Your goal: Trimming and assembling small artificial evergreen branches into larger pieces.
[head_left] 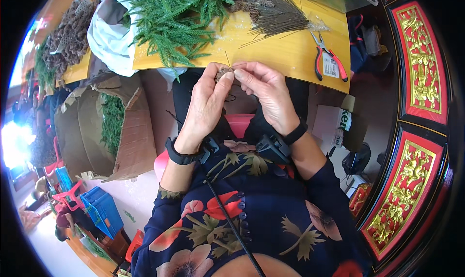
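Just off the table's near edge, my left hand (206,102) is closed around a small brown pine cone (220,74), mostly hidden by the fingers. Thumb and fingertips of my right hand (271,95) pinch together right against it. A thin dark wire (227,59) sticks up between the two hands; the right fingertips seem to hold part of it. Beyond them on the yellow table (232,49) lie a heap of green artificial pine sprigs (174,20), several pine cones (254,14) and a fanned bundle of thin wires (283,17).
Red-handled pliers (321,47) lie at the table's right corner. To the left stands an open cardboard box (135,136) with greenery, and a blue crate (102,211) lies farther back. Red-and-gold carved panels (420,63) line the right side. White bags (109,39) border the table's left.
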Tool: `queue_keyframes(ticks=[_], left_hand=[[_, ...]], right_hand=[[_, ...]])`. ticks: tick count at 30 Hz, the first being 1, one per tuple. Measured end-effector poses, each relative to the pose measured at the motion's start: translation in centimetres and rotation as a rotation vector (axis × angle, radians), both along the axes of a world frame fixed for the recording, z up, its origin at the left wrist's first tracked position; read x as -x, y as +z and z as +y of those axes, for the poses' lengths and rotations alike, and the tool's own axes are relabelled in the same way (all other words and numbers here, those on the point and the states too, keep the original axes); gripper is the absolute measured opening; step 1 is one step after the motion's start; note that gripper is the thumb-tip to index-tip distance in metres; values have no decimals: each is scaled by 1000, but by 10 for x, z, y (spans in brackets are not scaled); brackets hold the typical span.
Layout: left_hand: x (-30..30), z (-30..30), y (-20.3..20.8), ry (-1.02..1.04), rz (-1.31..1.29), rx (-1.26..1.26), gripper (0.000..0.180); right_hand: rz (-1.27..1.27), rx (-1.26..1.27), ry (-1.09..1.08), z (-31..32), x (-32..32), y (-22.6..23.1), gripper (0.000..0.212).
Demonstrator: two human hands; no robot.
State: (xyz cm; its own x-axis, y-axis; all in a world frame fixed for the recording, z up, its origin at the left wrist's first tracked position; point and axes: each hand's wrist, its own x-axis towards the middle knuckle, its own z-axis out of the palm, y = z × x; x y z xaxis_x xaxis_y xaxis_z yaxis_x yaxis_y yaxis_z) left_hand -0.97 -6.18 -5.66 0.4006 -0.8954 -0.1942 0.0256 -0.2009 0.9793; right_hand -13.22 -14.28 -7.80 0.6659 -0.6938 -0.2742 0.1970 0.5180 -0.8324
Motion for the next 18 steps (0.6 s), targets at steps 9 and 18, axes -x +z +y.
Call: queue_keyframes(ticks=[9, 18], left_hand=[[8, -3, -7, -61, -120, 3, 20], [36, -10, -14, -18, -804, -33, 22]], right_hand=[[15, 124, -133, 3, 0, -8, 12], [97, 193, -125, -7, 13, -18, 11]])
